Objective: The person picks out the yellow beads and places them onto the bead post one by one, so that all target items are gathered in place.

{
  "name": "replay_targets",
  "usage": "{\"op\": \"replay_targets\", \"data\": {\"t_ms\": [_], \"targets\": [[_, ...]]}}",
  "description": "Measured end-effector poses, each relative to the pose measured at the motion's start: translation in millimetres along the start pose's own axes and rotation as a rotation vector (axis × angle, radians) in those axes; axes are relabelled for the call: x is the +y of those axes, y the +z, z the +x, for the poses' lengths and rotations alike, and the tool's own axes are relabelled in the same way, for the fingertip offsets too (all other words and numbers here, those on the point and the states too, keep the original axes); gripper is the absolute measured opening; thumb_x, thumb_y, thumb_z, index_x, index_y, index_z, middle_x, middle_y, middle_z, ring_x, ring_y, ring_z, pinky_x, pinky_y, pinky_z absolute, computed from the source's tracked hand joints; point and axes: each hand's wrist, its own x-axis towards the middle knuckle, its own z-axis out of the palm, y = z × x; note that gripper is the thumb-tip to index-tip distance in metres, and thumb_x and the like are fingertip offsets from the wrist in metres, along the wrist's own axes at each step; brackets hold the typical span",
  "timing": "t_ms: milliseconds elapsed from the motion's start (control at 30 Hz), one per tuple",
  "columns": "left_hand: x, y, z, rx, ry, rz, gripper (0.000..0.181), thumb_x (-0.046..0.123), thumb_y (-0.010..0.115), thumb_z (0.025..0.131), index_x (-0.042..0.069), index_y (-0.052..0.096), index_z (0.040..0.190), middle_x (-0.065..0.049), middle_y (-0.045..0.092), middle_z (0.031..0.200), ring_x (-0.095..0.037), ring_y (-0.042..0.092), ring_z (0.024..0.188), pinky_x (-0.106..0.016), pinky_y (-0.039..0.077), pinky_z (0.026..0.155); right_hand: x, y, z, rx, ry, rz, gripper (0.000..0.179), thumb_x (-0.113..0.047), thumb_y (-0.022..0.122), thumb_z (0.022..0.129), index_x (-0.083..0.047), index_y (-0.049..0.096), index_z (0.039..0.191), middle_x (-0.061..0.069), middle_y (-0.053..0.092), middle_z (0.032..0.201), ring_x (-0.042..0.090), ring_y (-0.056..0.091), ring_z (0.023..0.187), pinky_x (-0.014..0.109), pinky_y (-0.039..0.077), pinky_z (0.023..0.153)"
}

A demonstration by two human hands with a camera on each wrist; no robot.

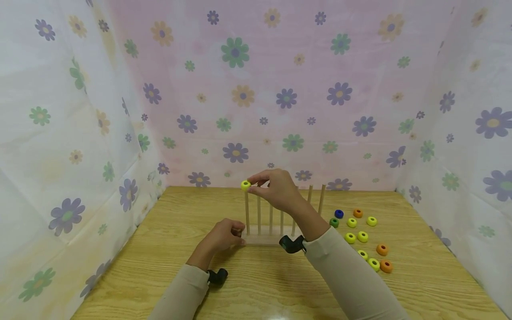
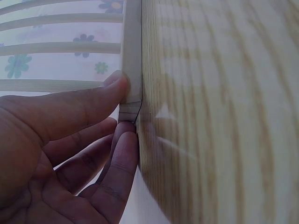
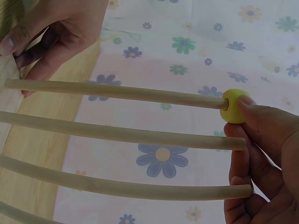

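Both hands are at work on a pale wooden rack, seen from the head camera. Near the centre of the frame, the right hand (image 1: 277, 189) pinches a bright yellow, rounded ring (image 1: 246, 186) between thumb and fingers, at the top of the rack's leftmost upright wooden peg (image 1: 247, 215). Lower and to the left, the left hand (image 1: 224, 235) grips the end of the flat, pale wooden base (image 1: 262, 240). Each wrist, cuffed in a beige sleeve (image 1: 187, 284), carries a small black device (image 1: 218, 277). At right of frame, loose rings (image 1: 362, 236) in yellow, orange, blue and green lie scattered on the wood-grained bench (image 1: 248, 289). A pale cloth printed with flowers (image 1: 304, 80) hangs behind.

In the left wrist view, the left hand fills the lower left, its thumb against one side of the base and a fingertip at the base's end. Pegs cross the upper left, and the bench spans the right.

In the right wrist view, the yellow ring is right of centre, the right hand's thumb pressed to it and the peg's tip at its hole; how far in cannot be told. Two more peg ends overlap the curled fingers below. The left hand shows at upper left, by the base.
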Motion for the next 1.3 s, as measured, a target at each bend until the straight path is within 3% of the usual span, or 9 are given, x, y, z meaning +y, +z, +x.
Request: {"op": "replay_targets", "data": {"t_ms": [267, 533, 833, 1067, 1300], "targets": [[1.0, -0.5, 0.8, 0.002, -0.002, 0.0, 0.054, 0.01, 0.085, 0.086, 0.005, 0.068, 0.137, -0.013, 0.071, 0.127, -0.02, 0.066, 0.104, -0.033, 0.06, 0.073, 0.4, 0.7, -0.5, -0.002, 0.01, 0.006, 0.017, -0.032, 0.081, 0.093, -0.025, 0.083, 0.108, -0.009, 0.074, 0.1, 0.016, 0.064, 0.09, 0.035, 0.054, 0.071], [2.3, 0.1, -0.3, 0.01, -0.011, -0.006, 0.055, 0.01, 0.086, 0.085, 0.003, 0.068, 0.136, -0.012, 0.071, 0.129, -0.024, 0.068, 0.113, -0.045, 0.059, 0.094, -0.8, 0.0, -1.1, -0.005, 0.021, -0.006, 0.018, -0.032, 0.081, 0.092, -0.024, 0.083, 0.108, -0.009, 0.075, 0.1, 0.013, 0.065, 0.091, 0.036, 0.056, 0.079], [3.4, 0.2, -1.9, 0.004, -0.018, -0.005, 0.056, 0.011, 0.086, 0.085, 0.004, 0.067, 0.137, -0.012, 0.071, 0.129, -0.025, 0.067, 0.115, -0.045, 0.06, 0.093, 0.7, 0.3, -1.2, -0.005, 0.016, -0.005, 0.018, -0.032, 0.081, 0.092, -0.024, 0.083, 0.109, -0.009, 0.076, 0.1, 0.012, 0.065, 0.091, 0.037, 0.056, 0.083], [2.3, 0.0, -2.2, -0.003, -0.014, -0.018, 0.056, 0.01, 0.085, 0.086, 0.004, 0.066, 0.138, -0.013, 0.07, 0.131, -0.025, 0.067, 0.115, -0.046, 0.059, 0.095, 2.7, 1.6, -1.7, -0.002, 0.023, 0.001, 0.016, -0.033, 0.081, 0.092, -0.025, 0.083, 0.107, -0.01, 0.075, 0.099, 0.012, 0.065, 0.091, 0.037, 0.056, 0.078], [2.1, -0.4, -1.6, -0.003, -0.007, -0.019, 0.057, 0.01, 0.085, 0.086, 0.003, 0.066, 0.139, -0.014, 0.069, 0.134, -0.026, 0.066, 0.116, -0.047, 0.058, 0.096, 3.5, 1.3, -0.6, -0.003, 0.006, -0.002, 0.016, -0.033, 0.081, 0.092, -0.024, 0.083, 0.106, -0.009, 0.077, 0.103, 0.012, 0.066, 0.093, 0.04, 0.056, 0.085]]}}
